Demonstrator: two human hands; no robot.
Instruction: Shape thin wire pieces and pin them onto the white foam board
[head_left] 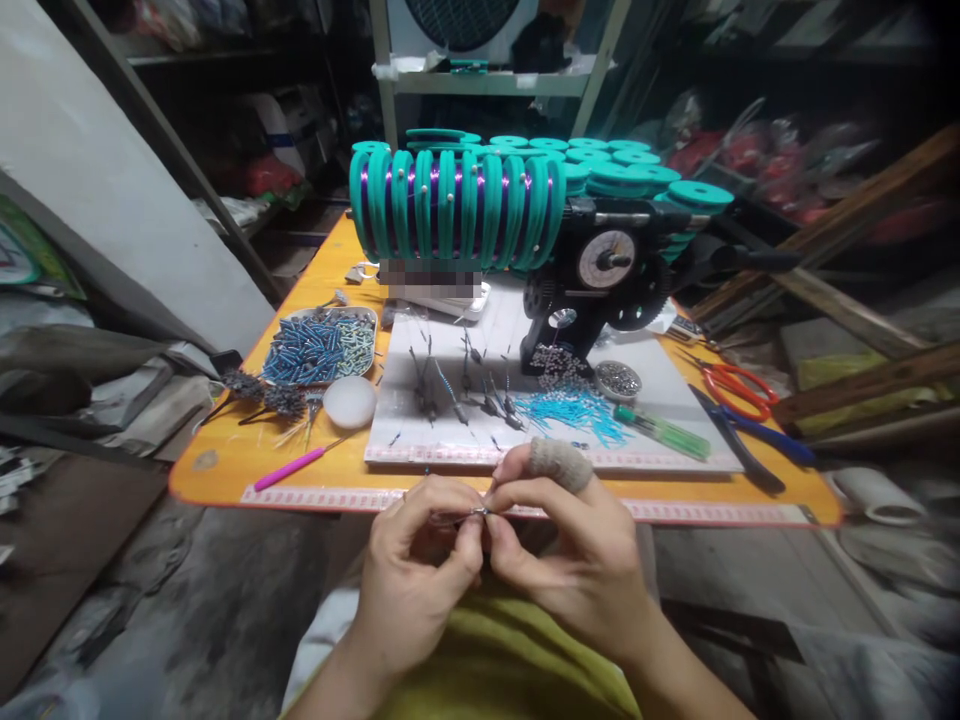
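My left hand (424, 560) and my right hand (574, 540) meet in front of the table's near edge. Thumb and forefinger of each are closed on a thin line with a small shiny piece (480, 512) on it, too small to name. Part of the line seems to curve back under the left fingers. One right finger, stretched forward, wears a grey cloth finger sleeve (561, 465). Just beyond the hands, a white board (397, 400) carries several upright wires with dark weights, light-blue thin tubes (577, 412) and a heap of tiny metal pieces (562, 365).
A winding machine with green spools (457, 210) stands at the back. To the left are a tray of blue pieces (304, 345), a white cup (350, 402) and a pink-handled hook (289, 470). Orange-handled scissors (742, 390), blue-handled pliers (765, 435) and a green tube (664, 432) lie right.
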